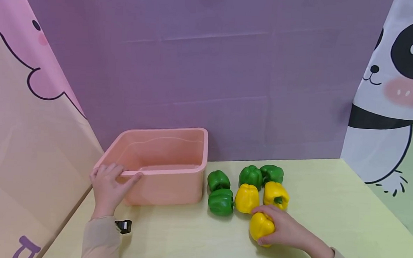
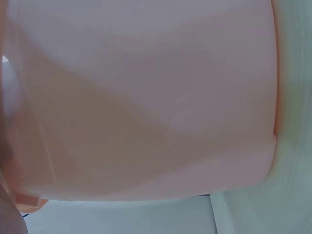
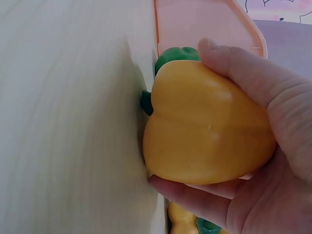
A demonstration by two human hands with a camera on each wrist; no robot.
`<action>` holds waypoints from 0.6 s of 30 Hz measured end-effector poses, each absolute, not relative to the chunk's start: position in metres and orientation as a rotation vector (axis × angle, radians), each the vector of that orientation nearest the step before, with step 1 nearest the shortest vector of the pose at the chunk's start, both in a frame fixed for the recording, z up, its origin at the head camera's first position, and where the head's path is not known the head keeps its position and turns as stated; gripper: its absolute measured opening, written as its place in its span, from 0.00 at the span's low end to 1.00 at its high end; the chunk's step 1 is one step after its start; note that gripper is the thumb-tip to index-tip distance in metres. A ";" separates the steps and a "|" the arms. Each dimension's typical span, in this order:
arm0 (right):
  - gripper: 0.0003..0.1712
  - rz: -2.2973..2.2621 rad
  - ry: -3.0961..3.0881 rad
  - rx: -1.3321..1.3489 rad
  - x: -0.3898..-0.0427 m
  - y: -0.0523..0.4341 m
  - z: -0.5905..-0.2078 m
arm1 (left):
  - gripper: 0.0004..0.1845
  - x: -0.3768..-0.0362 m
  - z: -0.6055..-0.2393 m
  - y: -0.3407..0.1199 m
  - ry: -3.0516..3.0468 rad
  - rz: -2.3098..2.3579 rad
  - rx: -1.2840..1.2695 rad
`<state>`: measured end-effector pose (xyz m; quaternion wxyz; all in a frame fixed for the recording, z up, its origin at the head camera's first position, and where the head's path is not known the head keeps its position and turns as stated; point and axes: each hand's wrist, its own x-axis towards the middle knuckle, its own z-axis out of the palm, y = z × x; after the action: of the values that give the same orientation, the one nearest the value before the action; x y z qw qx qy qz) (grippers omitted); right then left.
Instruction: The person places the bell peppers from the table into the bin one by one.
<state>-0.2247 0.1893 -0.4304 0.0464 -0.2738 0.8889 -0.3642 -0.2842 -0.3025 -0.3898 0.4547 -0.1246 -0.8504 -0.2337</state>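
Note:
My left hand (image 1: 109, 184) grips the near rim of a pink plastic bin (image 1: 165, 188) at its left corner, thumb along the front and fingers over the edge. In the left wrist view the bin's wall (image 2: 161, 97) fills most of the frame. My right hand (image 1: 287, 228) holds a yellow bell pepper (image 1: 261, 226) low over the table, thumb on one side and fingers on the other. The right wrist view shows this pepper's green stem (image 3: 146, 103) turned toward the tabletop. Just beyond it sit two more yellow bell peppers, one upside down (image 1: 247, 198) and one with its stem showing (image 1: 276, 195).
Several green bell peppers (image 1: 221, 202) lie between the bin and the yellow ones, and behind them. A purple cloth wall (image 1: 229, 87) rises at the table's back edge. Printed cloth panels, one with a panda (image 1: 394, 84), flank the pale wooden table (image 1: 186, 241).

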 end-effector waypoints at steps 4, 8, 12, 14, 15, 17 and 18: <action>0.38 -1.106 2.718 -0.842 -0.224 0.190 -0.431 | 0.20 -0.284 -0.389 -0.302 -2.093 -0.576 -0.307; 0.38 -1.097 2.721 -0.841 -0.224 0.190 -0.432 | 0.20 -0.283 -0.390 -0.301 -2.091 -0.578 -0.305; 0.38 -1.100 2.715 -0.838 -0.224 0.191 -0.431 | 0.20 -0.284 -0.391 -0.301 -2.094 -0.576 -0.301; 0.38 -1.104 2.708 -0.838 -0.224 0.191 -0.430 | 0.20 -0.285 -0.391 -0.302 -2.094 -0.574 -0.302; 0.38 -1.106 2.702 -0.839 -0.224 0.191 -0.429 | 0.21 -0.285 -0.391 -0.302 -2.091 -0.575 -0.303; 0.38 -1.105 2.689 -0.850 -0.223 0.191 -0.427 | 0.21 -0.286 -0.391 -0.302 -2.090 -0.575 -0.304; 0.38 -1.106 2.680 -0.856 -0.223 0.192 -0.427 | 0.21 -0.286 -0.391 -0.302 -2.089 -0.576 -0.305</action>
<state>-0.2232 0.1919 -0.4266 0.0594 -0.2828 0.8850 -0.3651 -0.2862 -0.3021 -0.3909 0.4587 -0.1238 -0.8483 -0.2337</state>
